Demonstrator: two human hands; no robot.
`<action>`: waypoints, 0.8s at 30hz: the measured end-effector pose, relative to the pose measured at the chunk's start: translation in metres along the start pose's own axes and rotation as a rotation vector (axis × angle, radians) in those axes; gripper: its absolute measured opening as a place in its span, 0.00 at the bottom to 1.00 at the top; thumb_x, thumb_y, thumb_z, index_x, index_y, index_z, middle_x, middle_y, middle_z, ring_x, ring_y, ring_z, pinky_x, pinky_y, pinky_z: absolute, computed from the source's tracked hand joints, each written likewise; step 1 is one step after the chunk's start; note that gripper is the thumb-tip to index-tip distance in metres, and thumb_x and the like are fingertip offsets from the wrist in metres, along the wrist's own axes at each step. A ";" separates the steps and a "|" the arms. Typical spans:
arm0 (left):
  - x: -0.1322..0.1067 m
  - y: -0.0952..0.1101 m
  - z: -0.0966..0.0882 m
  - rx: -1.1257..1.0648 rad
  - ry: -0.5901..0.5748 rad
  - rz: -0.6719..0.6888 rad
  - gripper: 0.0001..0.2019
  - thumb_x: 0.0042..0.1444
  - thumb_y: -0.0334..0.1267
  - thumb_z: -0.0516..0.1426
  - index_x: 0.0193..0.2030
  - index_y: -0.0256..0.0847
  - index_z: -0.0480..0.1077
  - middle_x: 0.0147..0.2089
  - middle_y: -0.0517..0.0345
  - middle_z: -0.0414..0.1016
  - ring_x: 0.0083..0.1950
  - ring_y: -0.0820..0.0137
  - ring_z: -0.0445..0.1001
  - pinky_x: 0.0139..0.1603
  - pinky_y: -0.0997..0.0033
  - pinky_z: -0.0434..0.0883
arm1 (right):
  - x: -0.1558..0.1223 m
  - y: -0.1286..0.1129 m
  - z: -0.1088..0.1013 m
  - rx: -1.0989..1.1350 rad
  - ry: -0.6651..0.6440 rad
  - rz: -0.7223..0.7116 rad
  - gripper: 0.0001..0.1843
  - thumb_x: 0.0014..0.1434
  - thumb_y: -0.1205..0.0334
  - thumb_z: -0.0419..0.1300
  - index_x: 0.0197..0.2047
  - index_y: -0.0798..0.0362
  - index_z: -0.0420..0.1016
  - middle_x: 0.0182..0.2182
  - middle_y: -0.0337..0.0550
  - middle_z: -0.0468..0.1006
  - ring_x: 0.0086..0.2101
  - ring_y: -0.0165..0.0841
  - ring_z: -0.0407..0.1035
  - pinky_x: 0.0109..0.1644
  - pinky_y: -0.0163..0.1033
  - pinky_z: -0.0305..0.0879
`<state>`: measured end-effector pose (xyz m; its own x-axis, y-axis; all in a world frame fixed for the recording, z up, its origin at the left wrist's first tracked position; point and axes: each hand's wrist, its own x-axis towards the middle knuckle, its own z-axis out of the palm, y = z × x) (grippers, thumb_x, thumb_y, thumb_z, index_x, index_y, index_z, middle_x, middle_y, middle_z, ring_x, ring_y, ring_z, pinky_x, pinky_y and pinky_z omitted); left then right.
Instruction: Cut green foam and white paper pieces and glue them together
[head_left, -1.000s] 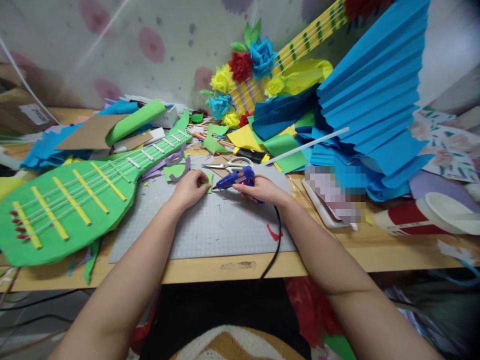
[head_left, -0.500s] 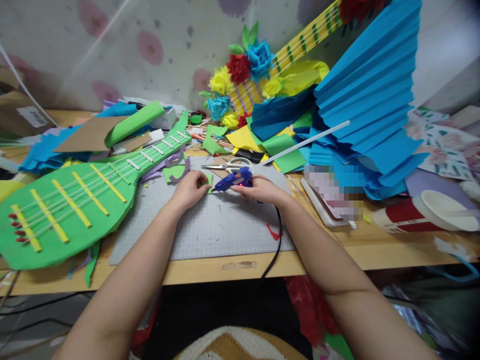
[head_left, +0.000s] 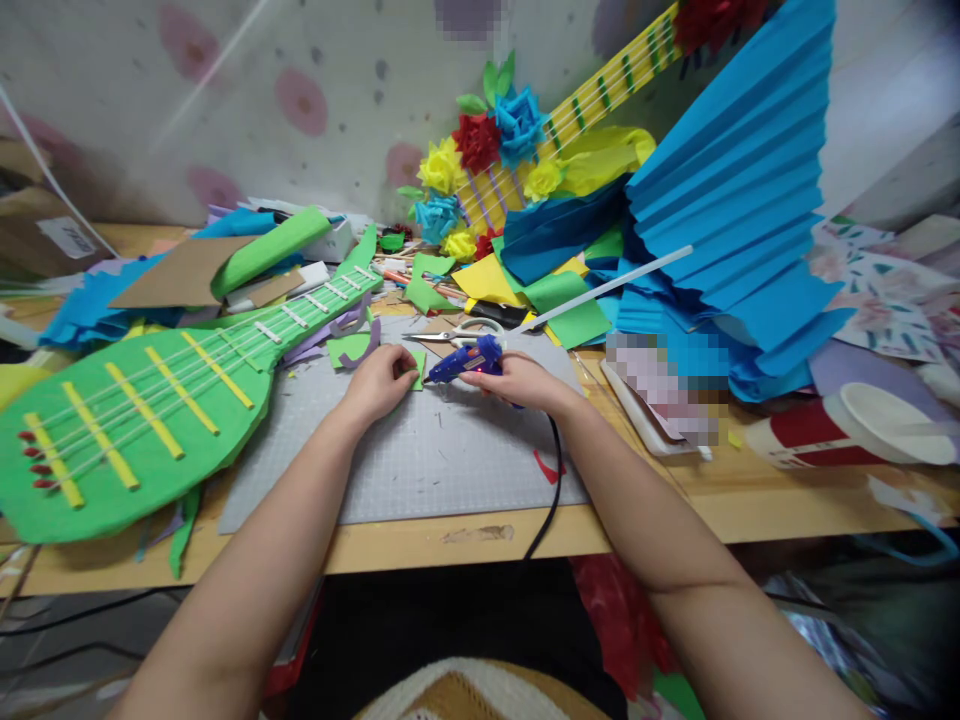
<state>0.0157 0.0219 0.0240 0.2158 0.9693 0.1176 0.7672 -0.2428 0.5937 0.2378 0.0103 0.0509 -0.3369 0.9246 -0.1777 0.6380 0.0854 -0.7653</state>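
Observation:
My right hand (head_left: 517, 380) is wrapped round a blue hot glue gun (head_left: 469, 360) with a long white glue stick (head_left: 615, 287) coming out of its back. The nozzle points left and meets the edge of a small green paper piece (head_left: 418, 372). That piece is pinched in the fingers of my left hand (head_left: 386, 378), which partly hide it. Both hands are over a grey cutting mat (head_left: 450, 470). Just behind the glue gun lie scissors (head_left: 457, 332). A curved purple strip (head_left: 362, 345) rests on green paper left of my left hand.
At the left lies a green paper lute (head_left: 150, 420) with yellow bars. A yellow paper instrument with flowers (head_left: 480, 150) leans at the back. Pleated blue paper (head_left: 739, 200), a phone-like item (head_left: 660, 400) and a paper cup (head_left: 840, 430) are at the right. The black cord (head_left: 556, 490) crosses the front edge.
Hardly anything differs. The view has shifted very slightly, and both hands keep the same pose with the nozzle at the green paper.

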 end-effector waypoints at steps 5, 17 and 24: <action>0.000 0.000 -0.001 0.004 -0.015 0.003 0.03 0.47 0.36 0.55 0.28 0.40 0.67 0.30 0.58 0.69 0.32 0.70 0.66 0.32 0.70 0.63 | 0.003 0.004 0.000 -0.007 0.010 -0.014 0.25 0.48 0.39 0.57 0.18 0.53 0.66 0.12 0.36 0.63 0.14 0.25 0.56 0.18 0.33 0.51; -0.004 0.000 -0.004 -0.002 -0.061 0.024 0.03 0.47 0.36 0.55 0.27 0.40 0.68 0.28 0.59 0.69 0.29 0.71 0.65 0.30 0.71 0.61 | 0.002 0.000 -0.001 -0.047 0.044 -0.009 0.25 0.49 0.40 0.57 0.17 0.53 0.64 0.12 0.36 0.63 0.15 0.25 0.57 0.19 0.34 0.52; -0.005 -0.001 -0.005 -0.002 -0.098 0.030 0.04 0.47 0.37 0.55 0.27 0.40 0.69 0.27 0.59 0.69 0.29 0.71 0.65 0.30 0.71 0.61 | 0.003 -0.001 0.000 -0.079 0.036 0.014 0.23 0.50 0.41 0.57 0.19 0.53 0.66 0.14 0.38 0.64 0.18 0.27 0.59 0.23 0.35 0.54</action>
<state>0.0108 0.0175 0.0274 0.2967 0.9533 0.0568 0.7585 -0.2714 0.5925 0.2363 0.0128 0.0517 -0.3035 0.9385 -0.1647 0.6959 0.1002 -0.7111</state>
